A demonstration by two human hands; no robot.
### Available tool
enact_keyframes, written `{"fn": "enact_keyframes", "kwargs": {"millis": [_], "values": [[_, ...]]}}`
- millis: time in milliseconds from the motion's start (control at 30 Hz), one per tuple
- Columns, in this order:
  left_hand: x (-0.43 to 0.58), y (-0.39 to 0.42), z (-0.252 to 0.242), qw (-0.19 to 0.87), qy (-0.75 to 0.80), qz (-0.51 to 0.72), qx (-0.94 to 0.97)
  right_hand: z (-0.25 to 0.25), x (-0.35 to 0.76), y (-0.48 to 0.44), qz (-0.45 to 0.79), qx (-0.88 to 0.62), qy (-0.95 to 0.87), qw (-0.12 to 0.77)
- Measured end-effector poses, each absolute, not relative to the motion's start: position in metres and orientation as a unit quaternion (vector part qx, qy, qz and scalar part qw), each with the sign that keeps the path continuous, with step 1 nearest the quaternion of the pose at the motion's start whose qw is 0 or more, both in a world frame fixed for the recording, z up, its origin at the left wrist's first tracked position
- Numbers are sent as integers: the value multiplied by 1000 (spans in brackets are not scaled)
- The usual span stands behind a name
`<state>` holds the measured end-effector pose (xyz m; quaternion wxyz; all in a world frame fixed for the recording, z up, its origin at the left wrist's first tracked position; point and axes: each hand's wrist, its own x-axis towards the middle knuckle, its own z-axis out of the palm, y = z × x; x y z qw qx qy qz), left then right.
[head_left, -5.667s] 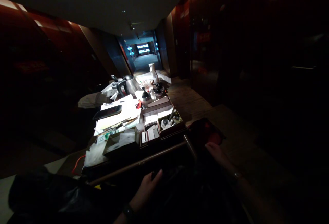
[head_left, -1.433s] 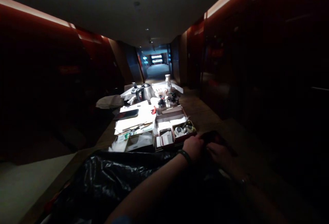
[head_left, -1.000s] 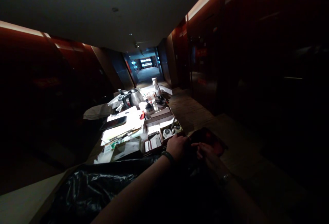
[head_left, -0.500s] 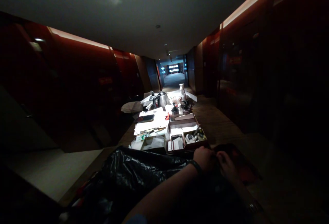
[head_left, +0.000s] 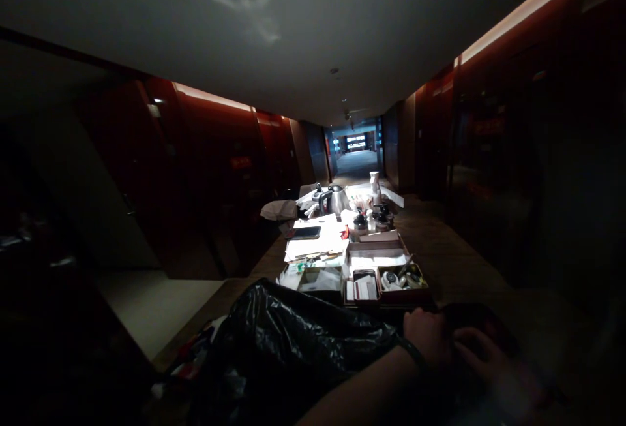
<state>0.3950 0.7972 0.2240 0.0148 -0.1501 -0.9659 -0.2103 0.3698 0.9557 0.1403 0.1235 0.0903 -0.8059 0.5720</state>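
My left hand (head_left: 428,336), with a dark band at the wrist, is closed in a fist at the near right corner of a loaded cart. Close beside it on the right, my right hand (head_left: 482,353) has its fingers curled in. Whatever the two hands grip is lost in shadow. A black plastic bag (head_left: 293,331) bulges at the cart's near end, left of my left forearm. Just beyond my hands sit an open box of small round items (head_left: 402,280) and a small box of cards (head_left: 364,286).
Papers (head_left: 317,243) with a phone (head_left: 306,233) lie on the cart, and a metal kettle (head_left: 337,199) and a white bottle (head_left: 374,186) stand farther back. Dark red walls (head_left: 220,171) line the corridor. A pale floor patch (head_left: 171,302) shows at the left.
My view has swung left and up, so the cart and both hands appear farther right and lower. The hands stay close together at the cart's near right corner.
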Motion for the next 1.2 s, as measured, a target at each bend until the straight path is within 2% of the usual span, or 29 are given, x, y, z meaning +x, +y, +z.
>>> {"fn": "enact_keyframes", "kwargs": {"millis": [167,267,467,633,900,1033,1200], "values": [[392,801,227,2,-967,-220,-130,127,346,951,443,101,-858,239],[390,799,229,1,-968,-211,-136,120,340,952,407,112,-867,264],[382,797,235,-18,-972,-140,-187,138,355,952,460,74,-863,196],[376,806,243,27,-971,-85,-220,154,370,957,499,94,-843,177],[373,807,239,68,-969,-79,-222,147,387,966,548,83,-821,139],[405,757,266,122,-965,-121,-199,147,394,983,558,94,-815,128],[485,596,289,313,-923,-215,-68,172,394,997,495,108,-848,158]]}}
